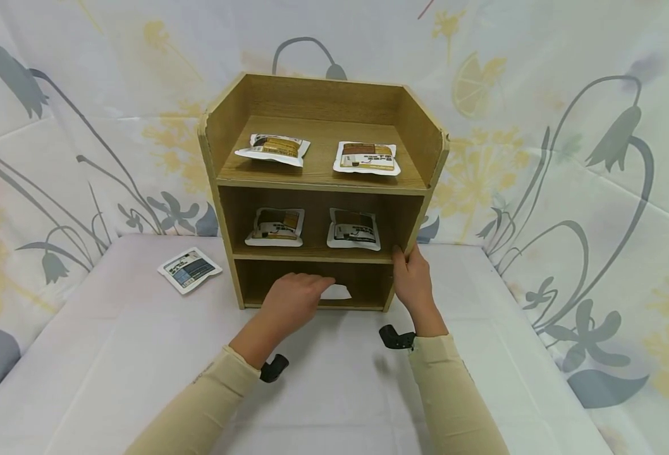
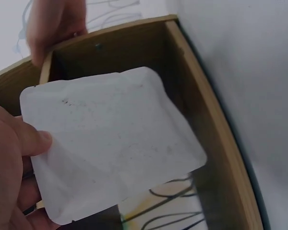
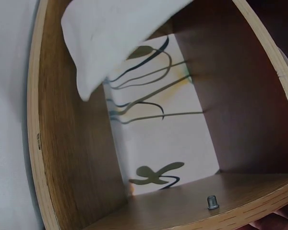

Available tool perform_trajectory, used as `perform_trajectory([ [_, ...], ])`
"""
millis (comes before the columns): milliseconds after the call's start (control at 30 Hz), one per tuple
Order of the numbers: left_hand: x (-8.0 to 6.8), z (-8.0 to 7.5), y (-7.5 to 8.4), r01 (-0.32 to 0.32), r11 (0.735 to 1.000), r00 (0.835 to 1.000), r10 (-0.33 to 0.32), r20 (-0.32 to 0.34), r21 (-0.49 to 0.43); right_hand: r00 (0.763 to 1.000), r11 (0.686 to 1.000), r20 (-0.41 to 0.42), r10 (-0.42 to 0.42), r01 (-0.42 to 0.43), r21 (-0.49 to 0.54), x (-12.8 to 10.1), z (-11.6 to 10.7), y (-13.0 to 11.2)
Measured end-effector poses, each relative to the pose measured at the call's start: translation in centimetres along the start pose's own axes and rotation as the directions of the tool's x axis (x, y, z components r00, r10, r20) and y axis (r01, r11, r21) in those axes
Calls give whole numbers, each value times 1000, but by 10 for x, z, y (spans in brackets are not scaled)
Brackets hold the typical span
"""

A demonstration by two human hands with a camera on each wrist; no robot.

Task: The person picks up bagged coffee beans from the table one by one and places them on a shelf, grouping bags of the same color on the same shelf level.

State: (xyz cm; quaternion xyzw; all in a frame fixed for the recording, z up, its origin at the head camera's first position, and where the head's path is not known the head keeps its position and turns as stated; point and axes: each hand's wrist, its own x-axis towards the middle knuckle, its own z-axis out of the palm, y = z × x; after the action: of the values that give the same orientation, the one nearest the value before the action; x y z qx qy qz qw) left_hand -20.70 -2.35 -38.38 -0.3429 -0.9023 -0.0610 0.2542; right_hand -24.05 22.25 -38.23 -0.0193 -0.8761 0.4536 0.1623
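One white packet (image 2: 110, 143) sits pinched in the left grip (image 1: 291, 303) at the mouth of the shelf's (image 1: 323, 189) lowest compartment. The right grip (image 1: 411, 275) clasps the shelf's side edge. Four packets lie above both grips, two per tier; a fifth (image 1: 189, 270) rests on the surface (image 1: 334, 392), left of them.

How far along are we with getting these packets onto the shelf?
Done: four packets lie on the wooden shelf, two on the top tier, two on the middle. In hand: the left hand holds a white packet at the bottom tier's opening while the right hand grips the shelf's side. Left: one packet on the table.
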Motion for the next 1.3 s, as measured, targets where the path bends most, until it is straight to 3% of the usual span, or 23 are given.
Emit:
perform_trajectory([
  [600, 17, 36, 22, -67, 994, 997, 70, -42, 83, 1000, 1000, -4, -4, 4, -16, 1, 0, 1],
  [933, 22, 51, 31, -39, 998, 995, 34, 93, 50, 1000, 1000, -4, 5, -5, -4, 1, 1, 2],
  [1300, 29, 65, 34, 34, 999, 959, -37, 279, 15, 1000, 1000, -14, -5, 5, 10, 0, 1, 2],
])
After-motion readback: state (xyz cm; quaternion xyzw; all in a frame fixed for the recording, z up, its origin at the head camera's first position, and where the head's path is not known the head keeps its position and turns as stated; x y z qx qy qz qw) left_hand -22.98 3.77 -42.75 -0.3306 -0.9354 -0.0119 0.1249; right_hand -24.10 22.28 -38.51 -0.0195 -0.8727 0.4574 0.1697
